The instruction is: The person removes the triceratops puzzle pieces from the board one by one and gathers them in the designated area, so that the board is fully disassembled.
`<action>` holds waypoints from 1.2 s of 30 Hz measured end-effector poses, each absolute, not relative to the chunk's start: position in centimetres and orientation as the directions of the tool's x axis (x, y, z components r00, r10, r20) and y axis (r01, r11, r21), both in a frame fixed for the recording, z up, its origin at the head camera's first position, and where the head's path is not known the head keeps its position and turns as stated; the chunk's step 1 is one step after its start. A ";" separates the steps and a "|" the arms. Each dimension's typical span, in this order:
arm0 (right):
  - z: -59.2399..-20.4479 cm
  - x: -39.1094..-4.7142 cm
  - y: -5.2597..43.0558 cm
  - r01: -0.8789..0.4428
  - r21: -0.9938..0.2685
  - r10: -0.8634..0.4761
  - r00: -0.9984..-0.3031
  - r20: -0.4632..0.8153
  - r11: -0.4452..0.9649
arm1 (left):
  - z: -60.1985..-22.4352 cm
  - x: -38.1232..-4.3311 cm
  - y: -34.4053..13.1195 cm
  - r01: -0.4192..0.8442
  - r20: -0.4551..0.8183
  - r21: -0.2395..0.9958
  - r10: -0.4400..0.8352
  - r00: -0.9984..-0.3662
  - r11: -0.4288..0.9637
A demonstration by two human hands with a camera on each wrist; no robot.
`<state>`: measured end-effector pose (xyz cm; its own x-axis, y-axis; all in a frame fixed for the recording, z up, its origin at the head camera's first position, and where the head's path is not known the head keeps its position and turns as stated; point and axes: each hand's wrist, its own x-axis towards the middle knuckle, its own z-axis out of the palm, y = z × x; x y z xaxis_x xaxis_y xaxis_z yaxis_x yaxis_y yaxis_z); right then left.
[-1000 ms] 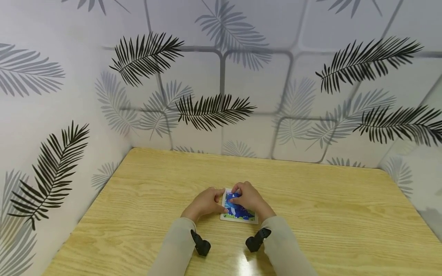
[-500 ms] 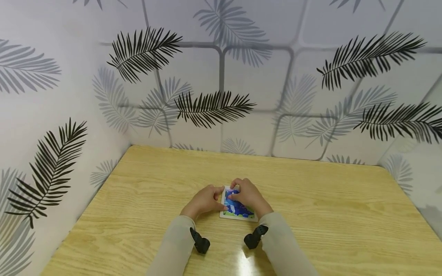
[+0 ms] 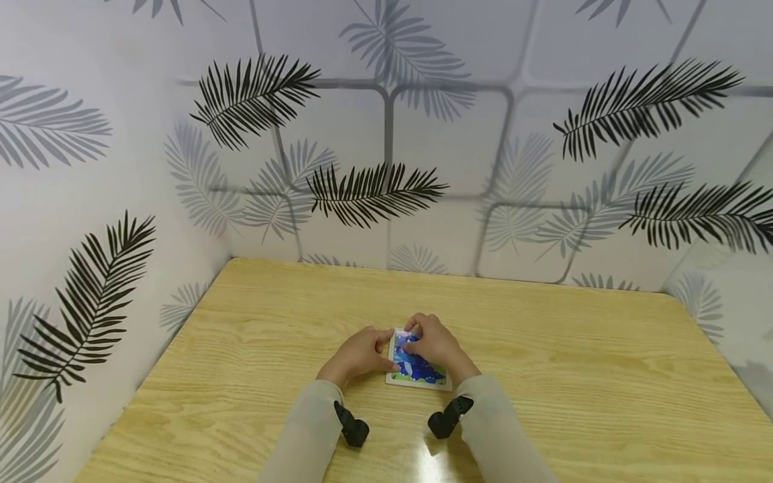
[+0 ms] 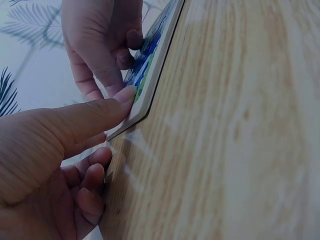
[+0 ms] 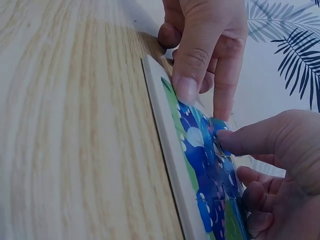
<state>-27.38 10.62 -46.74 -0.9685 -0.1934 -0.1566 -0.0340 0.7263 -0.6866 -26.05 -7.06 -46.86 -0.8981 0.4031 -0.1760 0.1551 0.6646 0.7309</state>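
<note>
A small jigsaw puzzle (image 3: 417, 370) with a blue dinosaur picture lies on the table in a pale frame (image 5: 170, 145). My left hand (image 3: 359, 352) holds its left side: the thumb (image 4: 120, 102) is on the front part of that edge and the index finger is at the far corner. From the other side, my right hand (image 3: 437, 343) reaches over the picture. Its thumb and index finger pinch a blue puzzle piece (image 5: 218, 124) near the upper left, which stands slightly proud of the pieces around it. The right hand partly hides the picture's right side.
The wood-grain table (image 3: 574, 362) stretches out on both sides of the puzzle. Behind it and to the left rise pale walls (image 3: 447, 147) with a leaf pattern. A black wrist camera (image 3: 353, 429) is strapped to each sleeved forearm.
The whole head view shifts slightly up, then back down. Both hands stay at the puzzle in nearly the same pose, with only slight movement of the right fingers.
</note>
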 end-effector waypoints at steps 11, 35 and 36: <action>-47.5 -27.0 10.3 -0.022 -0.733 -0.086 -0.995 -0.050 0.680 | -46.9 -25.9 -7.0 0.154 -0.159 0.747 0.398 -0.903 0.647; -47.5 -26.5 19.8 0.097 -0.876 0.076 -0.995 -0.069 0.473 | -47.2 -25.8 -6.9 0.126 -0.172 0.742 0.369 -0.914 0.658; -47.5 -26.4 20.3 0.094 -0.871 0.075 -0.995 -0.066 0.482 | -47.2 -25.8 -6.9 0.123 -0.174 0.742 0.367 -0.914 0.659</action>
<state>-26.41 20.33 -47.50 -0.9950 0.0752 -0.0658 0.0940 0.4818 -0.8712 -25.79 -6.95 -47.16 -0.9138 0.3669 -0.1743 0.1232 0.6593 0.7418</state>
